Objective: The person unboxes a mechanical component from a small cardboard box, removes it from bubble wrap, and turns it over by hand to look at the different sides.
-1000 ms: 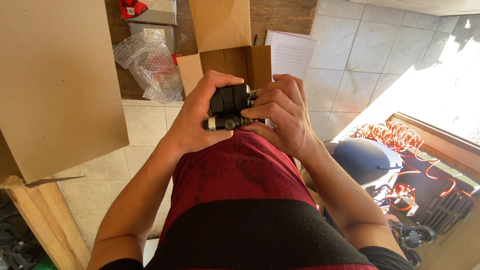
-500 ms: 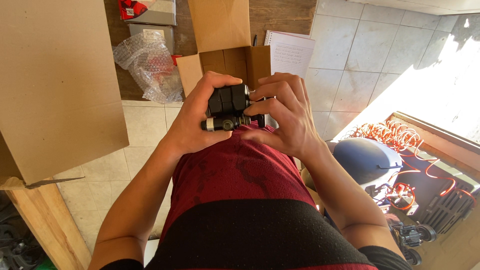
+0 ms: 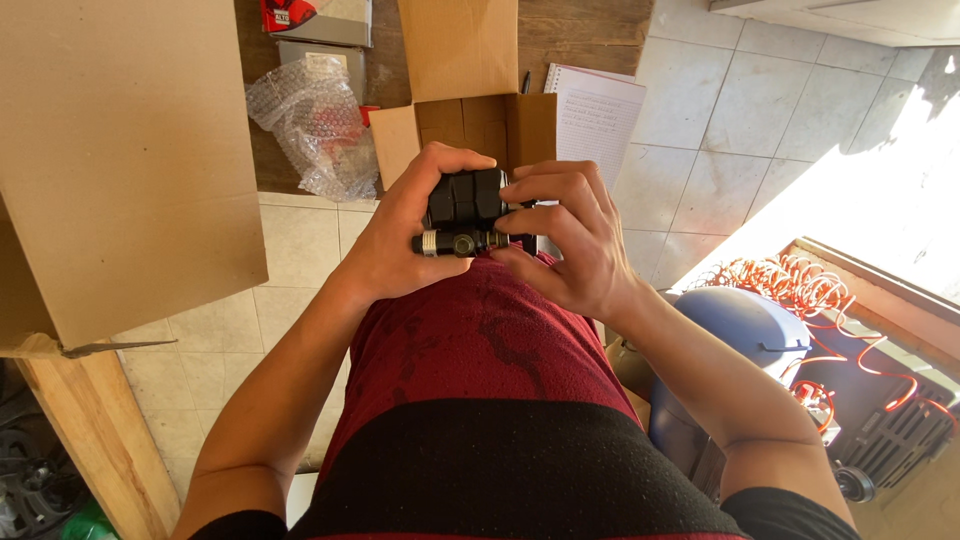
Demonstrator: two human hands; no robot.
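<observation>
Head view, looking straight down: a person in a dark red and black garment (image 3: 480,400) held a small black blocky plastic device (image 3: 466,198) at chest height, over a pale tiled floor (image 3: 700,170). The left hand (image 3: 400,245) wrapped the device from the left, thumb curled over its top edge, fingers hidden behind it. The right hand (image 3: 570,245) closed in from the right, its fingertips pinching the device's right side and pressing near a short dark cylindrical fitting with a silver metal ring (image 3: 455,243) along the lower edge. Both hands were curled tight, not spread.

Beyond the hands lay a small open brown cardboard box (image 3: 470,120), a crumpled sheet of clear bubble wrap (image 3: 315,125) to its left, and a white lined notepad (image 3: 595,115) to its right. A large flat brown cardboard panel (image 3: 120,160) filled the left side. Lower right sat a rounded blue tank (image 3: 745,320) with a coiled orange hose (image 3: 800,290).

Judging from the grip, doing this handling well would have meant letting the left hand carry the whole weight, so the right fingertips stayed free for fine work at the fitting, and keeping the device above the lap in case it slipped. Whether the fitting was being turned or pushed could not be told.
</observation>
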